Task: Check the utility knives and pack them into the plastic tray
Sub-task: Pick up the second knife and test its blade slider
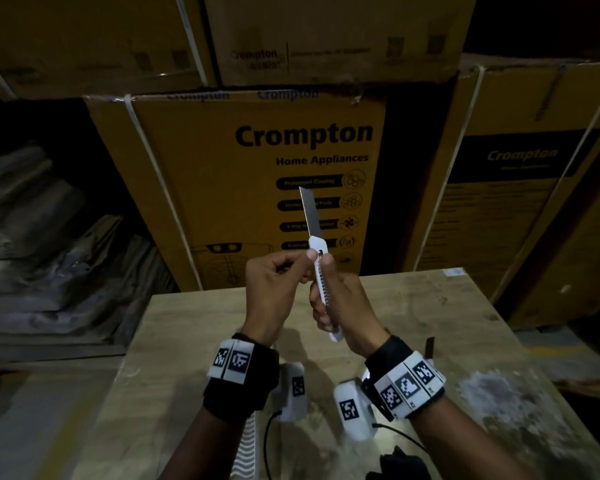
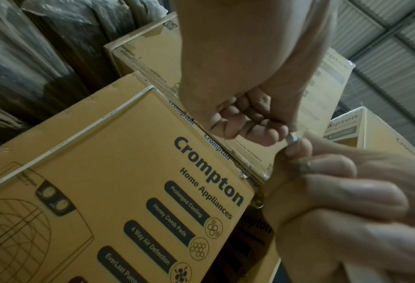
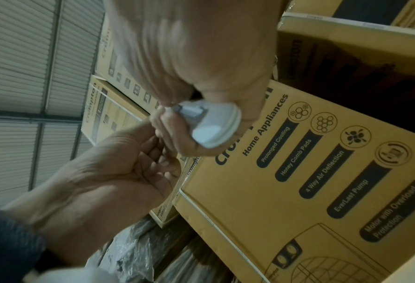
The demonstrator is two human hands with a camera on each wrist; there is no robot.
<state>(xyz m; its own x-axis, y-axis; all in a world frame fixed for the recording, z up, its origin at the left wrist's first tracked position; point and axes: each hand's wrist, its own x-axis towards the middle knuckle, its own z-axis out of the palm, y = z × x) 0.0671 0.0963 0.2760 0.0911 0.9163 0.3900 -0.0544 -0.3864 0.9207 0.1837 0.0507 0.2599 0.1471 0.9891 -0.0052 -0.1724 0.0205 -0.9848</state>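
Note:
A white utility knife (image 1: 316, 245) stands upright above the table with its steel blade (image 1: 310, 211) pushed out and pointing up. My right hand (image 1: 340, 299) grips the handle from the right, its thumb lying along the toothed slider track. My left hand (image 1: 278, 282) has its fingers curled and pinches the knife near the top of the handle, just under the blade. In the left wrist view only a small white bit of the knife (image 2: 292, 137) shows between the left hand (image 2: 237, 114) and the right hand (image 2: 334, 191). The right wrist view shows the knife's rounded butt (image 3: 211, 122) in the right hand (image 3: 189, 57). A white ribbed piece (image 1: 246, 441), perhaps the tray, lies under my left forearm.
The plywood table (image 1: 430, 306) lies below my hands. Yellow Crompton cartons (image 1: 257, 168) are stacked right behind it. Wrapped bundles (image 1: 49, 220) lie at the left. A dark upright object (image 1: 430, 346) is by my right wrist, and a black item with a cable (image 1: 395, 460) is at the near edge.

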